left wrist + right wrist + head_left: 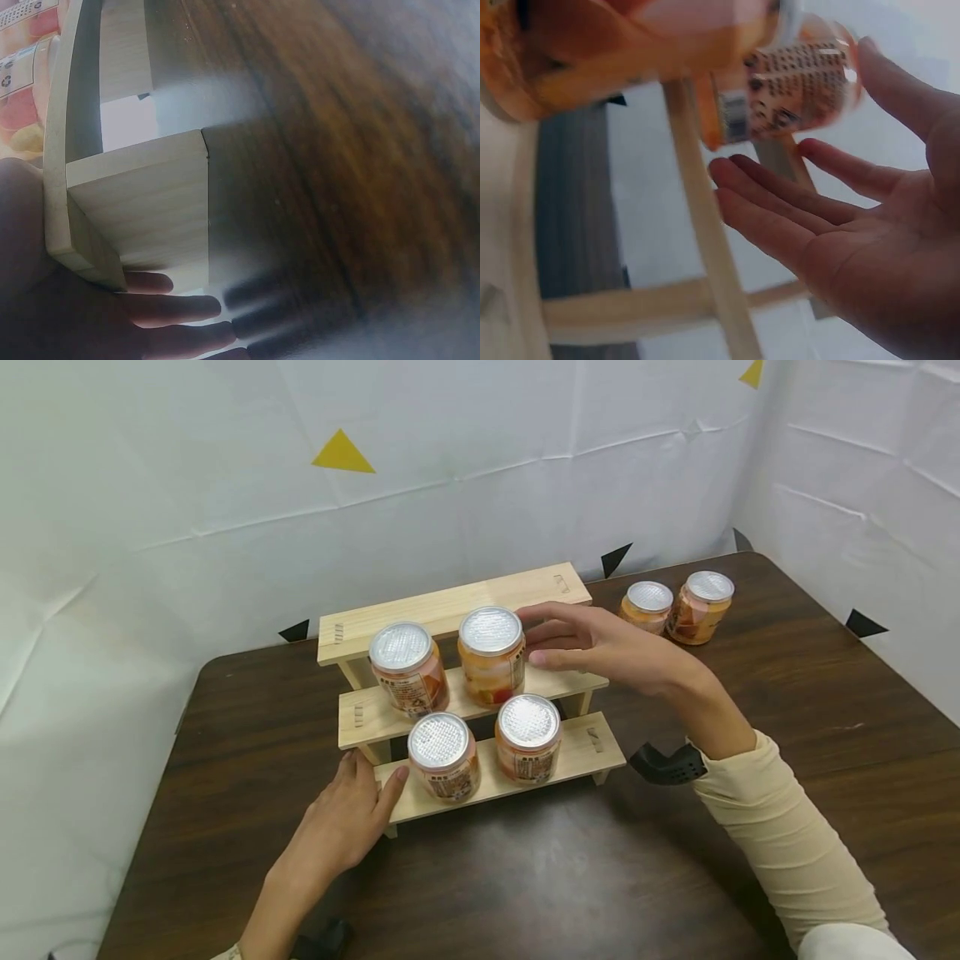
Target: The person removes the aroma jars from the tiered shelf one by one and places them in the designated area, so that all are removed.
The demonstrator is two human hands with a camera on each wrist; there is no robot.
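Silver-lidded orange cylindrical jar (491, 672), far-row right on pale wooden rack (442, 612), likely hefty, slick: grasp sides; right hand (600, 642), empty, loosely spread beside; left hand (347, 814) grips near-left end.

lab-like staging area | white sheet walls (480, 418) | yellow triangles (342, 455) | table (240, 743)

The desk (540, 877) I'm looking at is dark brown, streaked with blacker grain. The stand (442, 606) on it is pale blond wood. Along its front edge two jars (455, 778) show orange and pink beneath silver lids (441, 742) (finely dimpled, catching the light); the pair (697, 620) by the desk's far right corner matches. The right sleeve (787, 835) is cream, the wrist strap (667, 768) black. Yellow triangles (342, 453) mark white sheeting (487, 518) past the desk's far edge.
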